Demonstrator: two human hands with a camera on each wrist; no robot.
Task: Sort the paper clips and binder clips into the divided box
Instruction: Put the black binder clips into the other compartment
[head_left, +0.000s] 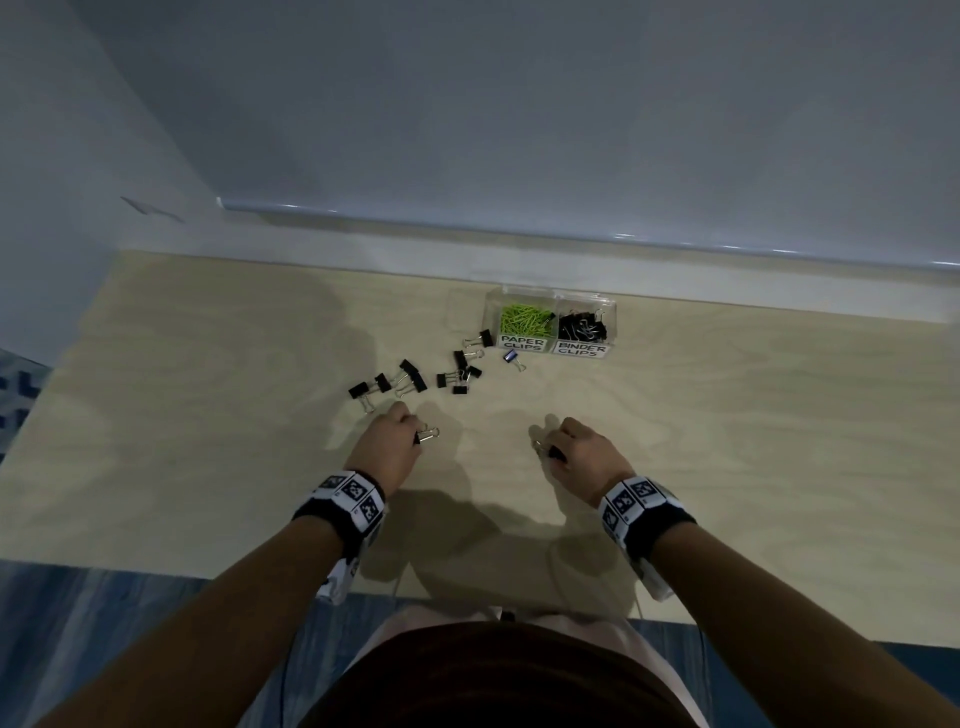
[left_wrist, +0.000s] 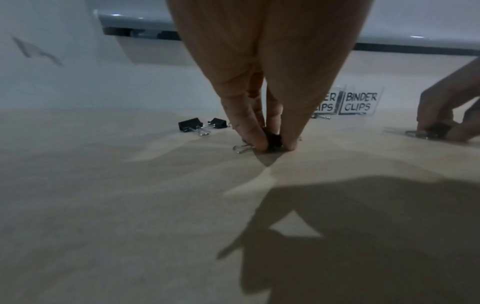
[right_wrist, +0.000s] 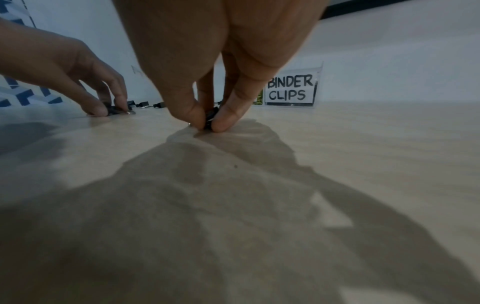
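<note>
A clear divided box (head_left: 550, 291) stands at the back of the table, green paper clips (head_left: 524, 319) in its left compartment and black binder clips (head_left: 582, 326) in its right one. Several black binder clips (head_left: 410, 376) lie loose on the table to the box's left. My left hand (head_left: 410, 431) pinches a black binder clip (left_wrist: 274, 140) against the table, its wire handles sticking out. My right hand (head_left: 550, 441) pinches another black binder clip (right_wrist: 210, 120) on the table surface, thumb and fingers around it.
The light wooden table (head_left: 727, 415) ends at a white wall ledge (head_left: 571, 244) behind the box. One bluish binder clip (head_left: 513, 358) lies just in front of the box. The table's near edge (head_left: 208, 574) runs close to my body.
</note>
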